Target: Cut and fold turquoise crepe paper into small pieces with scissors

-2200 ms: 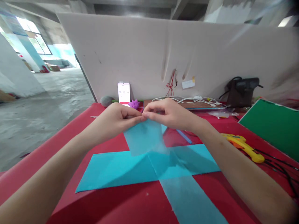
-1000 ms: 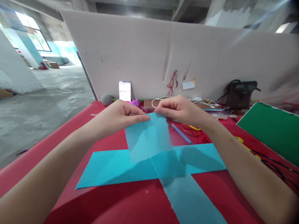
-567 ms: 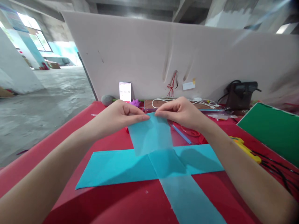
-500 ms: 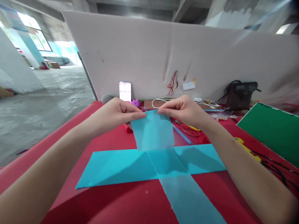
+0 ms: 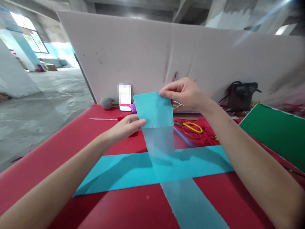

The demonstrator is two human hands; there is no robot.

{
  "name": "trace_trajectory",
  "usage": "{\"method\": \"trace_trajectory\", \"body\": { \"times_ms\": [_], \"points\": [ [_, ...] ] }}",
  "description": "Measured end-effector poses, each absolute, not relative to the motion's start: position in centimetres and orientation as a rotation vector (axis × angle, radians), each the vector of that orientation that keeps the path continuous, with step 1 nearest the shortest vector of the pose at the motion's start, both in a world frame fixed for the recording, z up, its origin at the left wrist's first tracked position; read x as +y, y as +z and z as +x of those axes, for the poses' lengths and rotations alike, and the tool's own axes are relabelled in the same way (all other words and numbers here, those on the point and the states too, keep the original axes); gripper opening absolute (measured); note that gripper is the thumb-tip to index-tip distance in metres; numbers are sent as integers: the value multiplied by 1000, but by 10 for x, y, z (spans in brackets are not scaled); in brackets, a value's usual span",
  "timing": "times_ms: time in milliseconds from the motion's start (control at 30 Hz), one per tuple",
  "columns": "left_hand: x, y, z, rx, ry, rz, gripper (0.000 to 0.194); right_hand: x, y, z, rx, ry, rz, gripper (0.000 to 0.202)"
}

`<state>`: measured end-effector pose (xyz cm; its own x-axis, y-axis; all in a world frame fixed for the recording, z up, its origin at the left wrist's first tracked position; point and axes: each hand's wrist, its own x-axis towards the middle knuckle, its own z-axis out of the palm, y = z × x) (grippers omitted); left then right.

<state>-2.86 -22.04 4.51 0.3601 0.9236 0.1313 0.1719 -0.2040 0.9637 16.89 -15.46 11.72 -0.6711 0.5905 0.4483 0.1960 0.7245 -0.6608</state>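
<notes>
A thin, see-through light-blue strip (image 5: 160, 140) runs from the near edge of view up between my hands, its far end doubled over into a brighter folded flap (image 5: 154, 109). My right hand (image 5: 184, 93) pinches the flap's top edge near its right corner. Lower down, my left hand (image 5: 130, 125) has its thumb and fingers closed on the strip's left edge near the end of the flap. Beneath the raised strip, a wider turquoise band (image 5: 119, 173) lies crosswise on the red table cover (image 5: 114, 210), and the near part of the strip crosses over it.
Yellow-handled scissors (image 5: 193, 128) and a blue stick (image 5: 183, 136) lie behind the band. A phone (image 5: 125, 97) leans against the white panel (image 5: 133, 57), beside a grey round object (image 5: 107, 103). At right are a green board (image 5: 274, 133) and a black bag (image 5: 242, 97).
The strip's far end has been lifted higher, with a folded flap now showing. My right hand rose; my left hand moved down from the top edge to the left side.
</notes>
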Motion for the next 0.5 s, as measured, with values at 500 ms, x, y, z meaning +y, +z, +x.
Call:
{"method": "trace_trajectory", "body": {
  "times_ms": [500],
  "points": [
    [-223, 44, -23, 1015, 1054, 1342, 27, -132, 99, 163, -2052, 1133, -545, 34]
  ]
}}
